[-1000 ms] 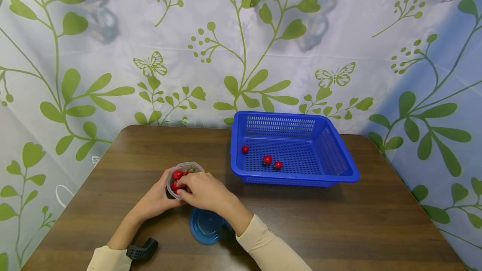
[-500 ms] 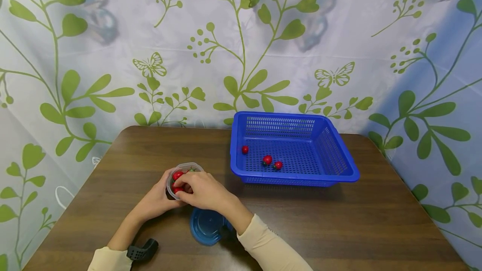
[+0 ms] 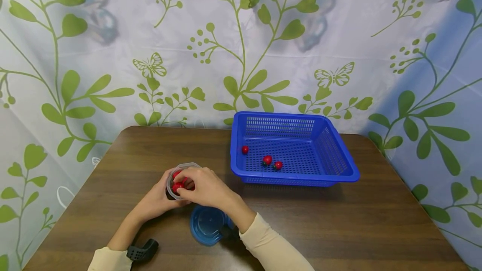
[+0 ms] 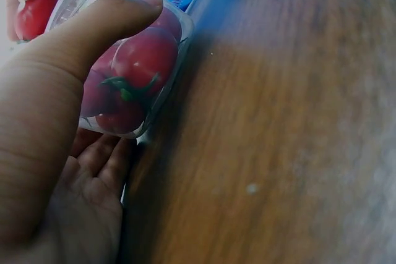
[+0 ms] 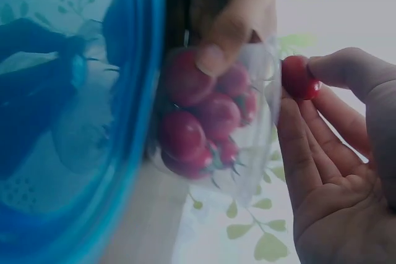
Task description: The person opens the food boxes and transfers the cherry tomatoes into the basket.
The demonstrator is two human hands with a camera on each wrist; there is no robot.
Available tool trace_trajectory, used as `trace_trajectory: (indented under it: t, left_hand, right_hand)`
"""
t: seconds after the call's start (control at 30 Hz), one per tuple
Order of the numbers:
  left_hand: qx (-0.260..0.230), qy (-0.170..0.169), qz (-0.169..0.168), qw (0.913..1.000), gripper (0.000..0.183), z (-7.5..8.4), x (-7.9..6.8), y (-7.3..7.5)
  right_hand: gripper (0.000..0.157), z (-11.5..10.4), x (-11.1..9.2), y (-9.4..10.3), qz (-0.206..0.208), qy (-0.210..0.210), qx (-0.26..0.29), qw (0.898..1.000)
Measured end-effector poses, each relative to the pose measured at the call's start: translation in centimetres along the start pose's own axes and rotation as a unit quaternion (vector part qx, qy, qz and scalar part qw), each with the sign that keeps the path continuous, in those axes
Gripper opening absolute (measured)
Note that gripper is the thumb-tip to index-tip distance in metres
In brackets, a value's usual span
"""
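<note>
My left hand [image 3: 158,198] grips a clear plastic container [image 5: 257,174] around its side, thumb on the near wall in the left wrist view. Several red cherry tomatoes [image 4: 145,60] with green stems lie inside it. Over the container's mouth my right hand [image 3: 208,189] pinches one cherry tomato [image 5: 299,78] between thumb and fingers. The wrist views show this tomato just outside the rim, above the others. Below the right hand, a round blue lid [image 3: 207,226] lies on the table, partly covered by the right wrist.
To the right stands a blue slotted basket [image 3: 293,176] with three cherry tomatoes [image 3: 267,159] on its floor. The brown wooden table [image 3: 339,225] ends at a leaf-patterned curtain [image 3: 211,74]. A black wrist mount [image 3: 142,250] sits on the left wrist.
My right hand has shifted slightly up and right from inside the container, and a tomato now shows between its fingers. My left hand and the container stay nearly still.
</note>
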State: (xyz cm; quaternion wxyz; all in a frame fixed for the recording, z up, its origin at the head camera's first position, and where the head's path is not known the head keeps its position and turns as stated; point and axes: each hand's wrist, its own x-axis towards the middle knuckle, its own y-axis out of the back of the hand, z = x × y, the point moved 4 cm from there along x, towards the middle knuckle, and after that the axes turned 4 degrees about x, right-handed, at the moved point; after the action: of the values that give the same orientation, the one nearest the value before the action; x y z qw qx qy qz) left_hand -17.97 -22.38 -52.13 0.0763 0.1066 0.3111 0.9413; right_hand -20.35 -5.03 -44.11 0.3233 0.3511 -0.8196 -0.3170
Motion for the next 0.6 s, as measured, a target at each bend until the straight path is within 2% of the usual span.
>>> trace_trajectory:
  t: [0.3,0.6]
  left_hand:
    - [0.017,0.019,0.004,0.9997,0.098,0.1,-0.1,-0.1]
    - [0.033,0.030,0.015,0.9989,0.101,0.1,-0.1,-0.1]
  right_hand:
    - [0.023,0.2,-0.8,3.6,0.052,-0.023,0.058,0.997]
    - [0.026,1.2,-1.7,7.0,0.104,-0.020,0.091,0.990]
